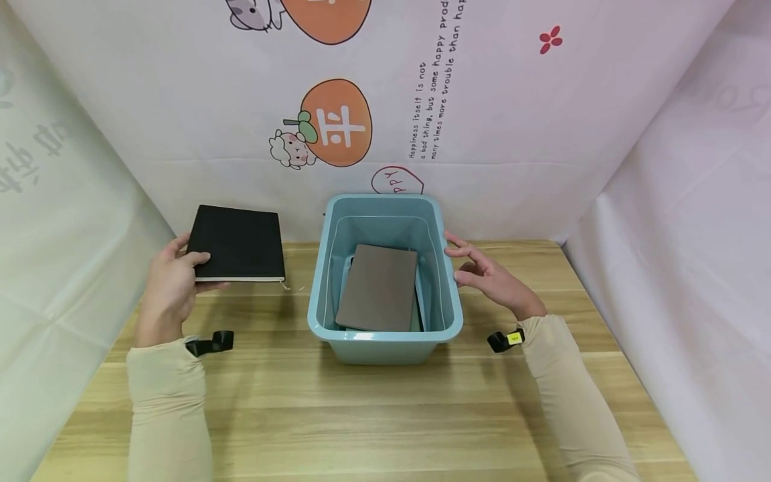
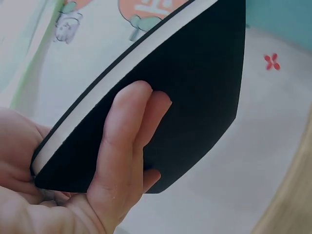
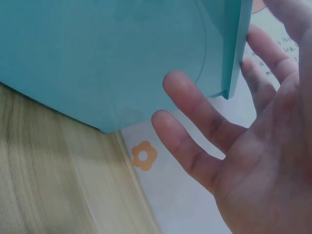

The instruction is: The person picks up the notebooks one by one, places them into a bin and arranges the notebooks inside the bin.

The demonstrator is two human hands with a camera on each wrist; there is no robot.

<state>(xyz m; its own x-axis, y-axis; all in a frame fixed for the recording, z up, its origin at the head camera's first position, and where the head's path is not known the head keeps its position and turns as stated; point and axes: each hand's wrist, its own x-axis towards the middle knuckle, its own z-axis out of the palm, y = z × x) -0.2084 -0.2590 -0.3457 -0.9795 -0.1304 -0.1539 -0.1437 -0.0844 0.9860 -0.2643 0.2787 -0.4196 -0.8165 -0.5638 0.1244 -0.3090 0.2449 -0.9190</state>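
A black notebook [image 1: 237, 244] with white page edges is in my left hand [image 1: 171, 284], left of the bin. In the left wrist view my fingers [image 2: 122, 131] lie under its cover, and in the head view the thumb rests on top. The blue plastic bin [image 1: 378, 353] stands on the table, with a grey-brown notebook [image 1: 381, 288] lying inside over other flat items that are mostly hidden. My right hand [image 1: 490, 278] is at the bin's right rim, fingertips right at the edge. In the right wrist view its fingers [image 3: 192, 102] are spread beside the bin's wall.
The wood-grain table [image 1: 373, 422] runs up to a white printed backdrop [image 1: 494, 134] just behind the bin. White cloth walls [image 1: 680, 234] close in both sides. A black strap [image 1: 211, 343] sits at the left wrist, another black strap [image 1: 498, 341] at the right.
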